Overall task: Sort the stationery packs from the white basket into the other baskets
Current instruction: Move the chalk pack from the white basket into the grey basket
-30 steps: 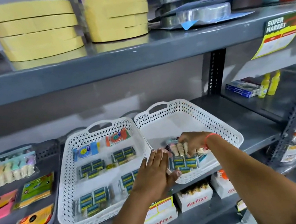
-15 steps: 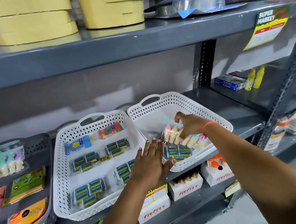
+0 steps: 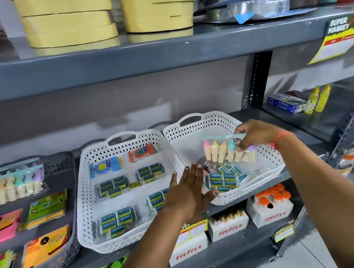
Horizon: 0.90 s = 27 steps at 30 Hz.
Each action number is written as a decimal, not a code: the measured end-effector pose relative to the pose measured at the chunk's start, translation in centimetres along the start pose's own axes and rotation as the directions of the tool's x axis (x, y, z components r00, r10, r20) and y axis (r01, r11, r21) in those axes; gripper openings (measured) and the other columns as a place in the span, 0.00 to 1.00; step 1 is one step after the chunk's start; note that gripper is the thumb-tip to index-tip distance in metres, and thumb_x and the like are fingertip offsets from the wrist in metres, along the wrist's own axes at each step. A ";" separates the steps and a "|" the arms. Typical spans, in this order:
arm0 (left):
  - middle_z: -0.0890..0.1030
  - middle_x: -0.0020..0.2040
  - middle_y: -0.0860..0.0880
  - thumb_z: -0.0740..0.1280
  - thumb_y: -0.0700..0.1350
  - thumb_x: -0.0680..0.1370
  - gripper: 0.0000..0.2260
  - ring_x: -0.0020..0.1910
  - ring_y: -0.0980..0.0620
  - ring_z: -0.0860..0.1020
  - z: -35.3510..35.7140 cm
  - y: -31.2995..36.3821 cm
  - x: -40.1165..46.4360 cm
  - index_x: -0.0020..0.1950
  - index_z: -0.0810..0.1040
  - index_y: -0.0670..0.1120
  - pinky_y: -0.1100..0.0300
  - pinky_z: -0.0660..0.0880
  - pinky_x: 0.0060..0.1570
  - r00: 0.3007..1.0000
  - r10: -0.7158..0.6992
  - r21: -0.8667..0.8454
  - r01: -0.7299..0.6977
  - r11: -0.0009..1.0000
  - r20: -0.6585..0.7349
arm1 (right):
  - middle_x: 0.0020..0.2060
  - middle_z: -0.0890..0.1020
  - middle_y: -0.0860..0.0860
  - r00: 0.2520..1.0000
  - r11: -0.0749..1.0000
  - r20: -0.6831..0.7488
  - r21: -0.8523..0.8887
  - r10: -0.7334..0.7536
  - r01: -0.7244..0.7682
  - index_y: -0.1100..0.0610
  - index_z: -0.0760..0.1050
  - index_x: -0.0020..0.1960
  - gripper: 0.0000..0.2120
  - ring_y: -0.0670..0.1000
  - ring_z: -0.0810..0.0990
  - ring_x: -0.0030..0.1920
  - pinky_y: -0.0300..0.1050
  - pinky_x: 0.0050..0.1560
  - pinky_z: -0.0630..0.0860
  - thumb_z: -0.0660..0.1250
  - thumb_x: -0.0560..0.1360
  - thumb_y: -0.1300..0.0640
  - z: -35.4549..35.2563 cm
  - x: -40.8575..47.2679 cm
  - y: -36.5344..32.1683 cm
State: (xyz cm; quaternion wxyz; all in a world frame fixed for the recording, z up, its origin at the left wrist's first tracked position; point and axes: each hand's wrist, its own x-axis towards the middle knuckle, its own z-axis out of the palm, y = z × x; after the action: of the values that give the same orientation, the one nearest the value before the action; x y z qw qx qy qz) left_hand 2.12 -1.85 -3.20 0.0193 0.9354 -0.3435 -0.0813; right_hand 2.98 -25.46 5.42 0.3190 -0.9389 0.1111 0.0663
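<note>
My right hand [image 3: 257, 134] grips the top strip of a clear pack of pastel highlighters [image 3: 223, 152] and holds it lifted above the right white basket [image 3: 266, 161]. A pack of blue erasers [image 3: 223, 178] lies in that basket under it. My left hand [image 3: 188, 191] hovers flat, fingers spread, over the gap between the two white baskets. The middle white basket [image 3: 83, 209] holds several blue eraser packs [image 3: 113, 186] and two sharpener packs [image 3: 104, 166]. The grey basket [image 3: 70, 225] on the left holds another highlighter pack [image 3: 13, 185] and sticky-note packs [image 3: 46, 209].
All baskets stand on a grey metal shelf [image 3: 249, 115] with an upright post [image 3: 253, 80] behind the right basket. Yellow tape rolls [image 3: 67, 16] sit on the shelf above. Fitfizz boxes [image 3: 229, 226] stand on the shelf below. Yellow bottles [image 3: 318, 101] are on the right.
My right hand has lifted the highlighter pack up out of the right white basket, from lying on the erasers to hanging upright. My left hand stayed almost in place.
</note>
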 end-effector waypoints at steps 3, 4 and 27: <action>0.38 0.78 0.47 0.45 0.63 0.79 0.34 0.77 0.51 0.41 -0.4 -1.2 -1.2 0.76 0.37 0.45 0.48 0.38 0.74 0.996 -0.079 0.039 0.077 0.996 0.042 | 0.37 0.78 0.59 0.992 0.990 -0.064 0.080 -0.112 0.117 0.67 0.77 0.46 0.12 0.53 0.73 0.36 0.42 0.37 0.69 0.74 0.65 0.64 -0.5 0.7 -2.0; 0.38 0.78 0.47 0.45 0.64 0.78 0.35 0.77 0.50 0.41 -0.4 -1.9 -1.8 0.76 0.37 0.45 0.48 0.38 0.74 0.993 -0.108 0.043 0.106 0.993 0.050 | 0.36 0.78 0.59 0.985 0.980 -0.074 0.120 -0.153 0.161 0.67 0.76 0.44 0.10 0.52 0.73 0.34 0.41 0.35 0.70 0.74 0.66 0.65 -0.2 1.1 -3.0; 0.77 0.65 0.44 0.39 0.60 0.80 0.31 0.66 0.47 0.72 1.6 -23.0 -25.6 0.66 0.71 0.43 0.51 0.45 0.69 0.802 -0.502 0.048 0.544 0.838 -0.325 | 0.15 0.76 0.42 0.802 0.668 0.082 0.607 -0.592 0.431 0.55 0.73 0.32 0.14 0.37 0.70 0.17 0.25 0.22 0.66 0.70 0.68 0.71 23.7 5.5 -33.5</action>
State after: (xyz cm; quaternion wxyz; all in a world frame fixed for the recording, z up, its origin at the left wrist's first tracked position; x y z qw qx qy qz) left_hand -2.65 32.33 -3.36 -0.0171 0.9940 -0.0693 0.0829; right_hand 15.39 13.99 5.24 0.5974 -0.7763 -0.1898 0.0658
